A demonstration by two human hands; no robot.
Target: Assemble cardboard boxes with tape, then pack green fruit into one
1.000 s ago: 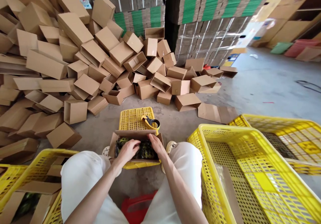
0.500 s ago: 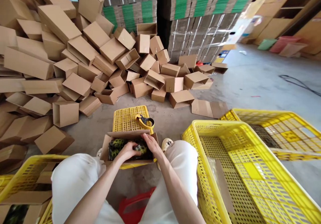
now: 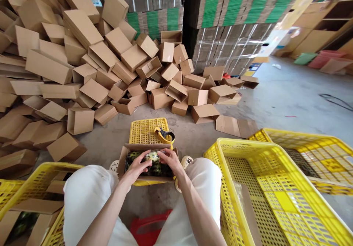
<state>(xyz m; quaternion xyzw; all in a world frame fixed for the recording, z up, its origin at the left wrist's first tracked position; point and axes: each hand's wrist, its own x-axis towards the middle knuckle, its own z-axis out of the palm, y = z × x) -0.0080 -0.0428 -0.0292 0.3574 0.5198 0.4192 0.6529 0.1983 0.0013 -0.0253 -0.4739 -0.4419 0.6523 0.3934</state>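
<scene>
An open cardboard box (image 3: 124, 157) rests on an upturned yellow crate (image 3: 145, 130) between my knees. It holds dark green and yellow packed items (image 3: 159, 168). My left hand (image 3: 137, 167) and my right hand (image 3: 171, 159) both grip one pale green wrapped item (image 3: 153, 155) just above the box's contents. A yellow tape dispenser (image 3: 165, 134) lies on the crate right behind the box.
A big heap of empty cardboard boxes (image 3: 82, 66) fills the left and back. Two yellow plastic crates (image 3: 270, 194) stand at my right. Another yellow crate (image 3: 30, 209) with boxes sits at my left. A red stool (image 3: 149, 225) shows under me.
My hands were pressing down among the items in the box. Now both have come together and lifted one wrapped item slightly above the others.
</scene>
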